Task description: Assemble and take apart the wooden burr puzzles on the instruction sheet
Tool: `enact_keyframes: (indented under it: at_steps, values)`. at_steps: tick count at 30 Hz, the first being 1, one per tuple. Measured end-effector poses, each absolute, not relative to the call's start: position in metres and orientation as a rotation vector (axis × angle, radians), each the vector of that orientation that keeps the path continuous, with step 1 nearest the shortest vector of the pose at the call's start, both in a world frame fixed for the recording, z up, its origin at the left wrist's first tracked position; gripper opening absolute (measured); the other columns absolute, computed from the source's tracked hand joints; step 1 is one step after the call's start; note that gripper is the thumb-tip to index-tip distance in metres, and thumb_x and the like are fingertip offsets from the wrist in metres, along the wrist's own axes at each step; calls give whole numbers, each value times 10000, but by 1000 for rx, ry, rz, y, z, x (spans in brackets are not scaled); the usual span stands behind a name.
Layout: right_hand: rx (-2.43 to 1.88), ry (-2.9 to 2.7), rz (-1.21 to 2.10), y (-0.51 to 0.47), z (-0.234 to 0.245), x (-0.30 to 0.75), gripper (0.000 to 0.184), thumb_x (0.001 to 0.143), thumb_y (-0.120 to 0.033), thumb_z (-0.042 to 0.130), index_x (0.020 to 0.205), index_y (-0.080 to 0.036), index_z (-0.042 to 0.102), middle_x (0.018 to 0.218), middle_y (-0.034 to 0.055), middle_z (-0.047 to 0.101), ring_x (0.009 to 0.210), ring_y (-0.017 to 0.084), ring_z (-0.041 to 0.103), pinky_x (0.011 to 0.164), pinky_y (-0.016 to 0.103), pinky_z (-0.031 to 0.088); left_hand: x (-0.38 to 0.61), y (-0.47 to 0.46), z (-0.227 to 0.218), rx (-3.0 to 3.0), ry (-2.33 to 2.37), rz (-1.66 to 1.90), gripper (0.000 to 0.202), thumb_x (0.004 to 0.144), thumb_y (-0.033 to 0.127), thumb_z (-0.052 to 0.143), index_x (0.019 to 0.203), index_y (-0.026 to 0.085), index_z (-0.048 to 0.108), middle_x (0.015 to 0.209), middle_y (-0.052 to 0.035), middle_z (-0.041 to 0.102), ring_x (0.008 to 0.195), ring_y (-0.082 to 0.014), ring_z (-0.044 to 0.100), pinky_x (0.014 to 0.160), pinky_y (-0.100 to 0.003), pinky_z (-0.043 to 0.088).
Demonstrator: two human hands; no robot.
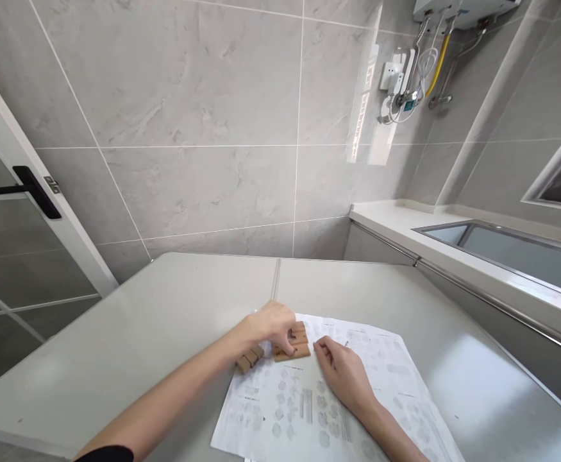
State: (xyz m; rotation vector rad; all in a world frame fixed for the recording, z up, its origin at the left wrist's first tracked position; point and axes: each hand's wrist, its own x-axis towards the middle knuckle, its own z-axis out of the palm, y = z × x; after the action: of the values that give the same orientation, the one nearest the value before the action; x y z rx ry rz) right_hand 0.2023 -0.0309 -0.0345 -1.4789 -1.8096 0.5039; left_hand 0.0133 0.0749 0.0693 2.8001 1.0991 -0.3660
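Observation:
A small cluster of wooden puzzle blocks [298, 346] lies on a printed instruction sheet [386, 378] on the grey table [165, 321]. My left hand [270, 324] rests over the blocks, fingers curled and pinching the nearer edge of the cluster. Two or three more wooden pieces [249, 358] lie just under my left wrist, off the sheet's left edge. My right hand [342, 372] sits on the sheet right of the blocks, fingers bent, fingertips at the cluster's right edge; I cannot see anything in it.
A tiled wall [188, 128] rises behind the table. A counter with a steel sink [511, 247] runs along the right. A door with a black handle [30, 189] stands at the left. A water heater's pipes [424, 70] hang top right.

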Motion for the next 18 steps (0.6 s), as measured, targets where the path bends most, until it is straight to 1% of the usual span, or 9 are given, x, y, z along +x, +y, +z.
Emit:
enact_keyframes:
  at_steps: [2, 5, 7, 9, 10, 11, 14, 16, 18]
  values:
    - [-1532, -1658, 522, -29, -35, 207, 331, 1079, -457, 437, 846, -274, 585, 671, -1, 689, 597, 230, 631, 591, 314, 421, 25, 58, 60, 2806, 1081, -265, 367, 628, 402, 851, 504, 220, 557, 507, -9, 605, 554, -234, 625, 574, -327, 418]
    - [-1540, -1550, 578, -26, -35, 214, 364, 1066, -509, 446, 835, -281, 609, 728, 15, 747, 646, 246, 688, 602, 318, 452, 38, 35, 46, 2792, 1095, -93, 354, 714, 410, 829, 554, 219, 578, 520, -6, 612, 535, -230, 621, 558, -324, 405]
    - [-1528, -1537, 627, -26, -35, 216, 369, 1062, -518, 447, 835, -283, 619, 779, 21, 774, 677, 248, 710, 631, 323, 479, 43, 23, 36, 2767, 1125, 40, 371, 820, 499, 782, 650, 216, 613, 613, -22, 677, 588, -235, 652, 581, -325, 424]
    - [-1528, -1526, 655, -26, -35, 217, 369, 1062, -523, 436, 844, -285, 615, 809, 23, 781, 698, 249, 718, 646, 326, 491, 43, 11, 24, 2719, 1167, 234, 337, 935, 514, 690, 798, 210, 642, 780, -43, 743, 693, -238, 689, 644, -327, 464]
    - [-1538, -1516, 653, -26, -36, 217, 371, 1062, -528, 428, 842, -286, 604, 800, 21, 774, 697, 250, 715, 644, 327, 490, 42, 6, 17, 2689, 1181, 318, 288, 986, 472, 637, 868, 209, 641, 843, -47, 752, 738, -234, 697, 677, -329, 480]
    - [-1551, -1505, 642, -26, -36, 217, 374, 1062, -534, 418, 837, -287, 587, 776, 17, 759, 687, 252, 705, 637, 328, 486, 40, 1, 10, 2628, 1202, 471, 223, 1010, 404, 608, 902, 210, 630, 860, -45, 747, 762, -232, 696, 691, -331, 487]
    - [-1588, -1478, 604, -25, -37, 216, 380, 1060, -549, 391, 829, -289, 545, 713, 5, 704, 649, 250, 666, 623, 330, 469, 34, -8, -8, 2497, 1197, 780, 38, 1009, 246, 568, 991, 220, 590, 966, -51, 725, 889, -241, 681, 772, -353, 515]
    - [-1591, -1475, 594, -25, -38, 217, 377, 1058, -551, 388, 843, -286, 548, 724, 8, 696, 658, 248, 658, 632, 331, 469, 32, -9, -17, 2467, 1217, 885, 65, 1012, 193, 527, 1051, 225, 567, 1042, -63, 702, 953, -251, 654, 834, -387, 522]
    - [-1589, -1477, 590, -25, -38, 219, 373, 1060, -543, 383, 861, -282, 559, 738, 12, 697, 671, 245, 656, 645, 331, 470, 30, -6, -22, 2454, 1282, 928, 101, 1013, 173, 497, 1082, 223, 553, 1083, -77, 675, 966, -262, 630, 848, -417, 520]
